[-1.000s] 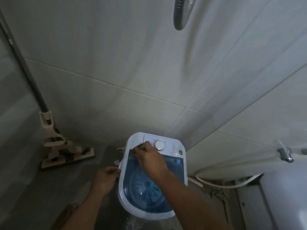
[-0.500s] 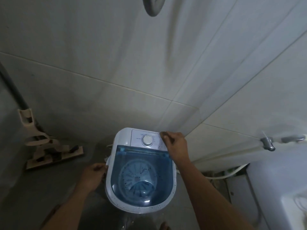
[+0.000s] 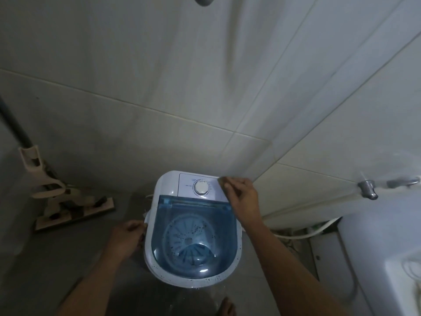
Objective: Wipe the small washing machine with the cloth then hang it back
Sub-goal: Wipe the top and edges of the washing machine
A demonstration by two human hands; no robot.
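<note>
**Desk:** What stands in the frame?

**Photographer:** A small washing machine (image 3: 193,226) sits on a grey floor (image 3: 68,258) in the corner of a tiled bathroom, seen from above. Its body is white, its lid (image 3: 193,238) tinted blue and closed, the ribbed drum base visible through it. Dark specks dot the near rim.

**Desk:** And the hands?

**Photographer:** The right hand (image 3: 242,197) rests at the far right corner of the control panel (image 3: 200,187), just right of the white dial (image 3: 201,187). Its fingers are curled over something dark pressed to the panel's edge; it may be the cloth (image 3: 222,180), though only a sliver shows and I cannot be sure. The left hand (image 3: 127,238) is at the machine's left flank, fingers bent against the side near the rim. Whether it grips anything there, I cannot tell.

**Desk:** Surroundings?

**Photographer:** A flat mop (image 3: 68,206) lies on the floor well to the left, its handle leaning up along the wall. A metal tap (image 3: 368,189) projects from the right-hand wall, with a pale hose (image 3: 307,234) trailing beneath it behind the machine. A white fixture (image 3: 387,258) fills the lower right corner. A bare toe (image 3: 226,306) shows at the bottom edge, just in front of the machine. The light is dim throughout.
</note>
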